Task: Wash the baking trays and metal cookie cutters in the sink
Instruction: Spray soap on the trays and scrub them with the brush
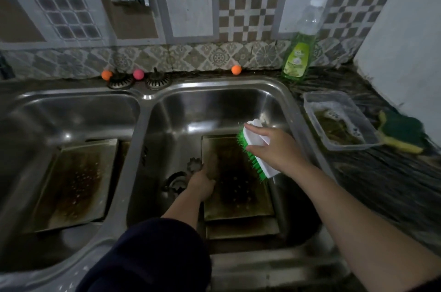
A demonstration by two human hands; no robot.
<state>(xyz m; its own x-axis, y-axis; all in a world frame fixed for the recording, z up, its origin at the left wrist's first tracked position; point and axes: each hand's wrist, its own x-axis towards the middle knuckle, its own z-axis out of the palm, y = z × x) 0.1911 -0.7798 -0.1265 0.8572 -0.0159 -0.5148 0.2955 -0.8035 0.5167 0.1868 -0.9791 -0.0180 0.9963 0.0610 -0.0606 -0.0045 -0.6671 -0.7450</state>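
A stained baking tray [236, 186] lies in the right basin of the steel double sink [214, 91], with another tray's edge [241, 231] showing under its near end. My left hand [202, 182] grips the upper tray's left edge. My right hand [274, 146] holds a white scrub brush with green bristles [253, 155] just above the tray's right side. A flower-shaped metal cookie cutter [194, 164] sits on the basin floor beside my left hand. A second stained tray [71, 184] lies in the left basin.
A green dish soap bottle [299, 53] stands behind the sink. On the dark counter at right are a clear plastic tub with soapy water [338, 122] and a green-yellow sponge [401, 134]. Two drain plugs [138, 81] and small coloured balls sit on the back ledge. A drain [175, 183] opens near my left hand.
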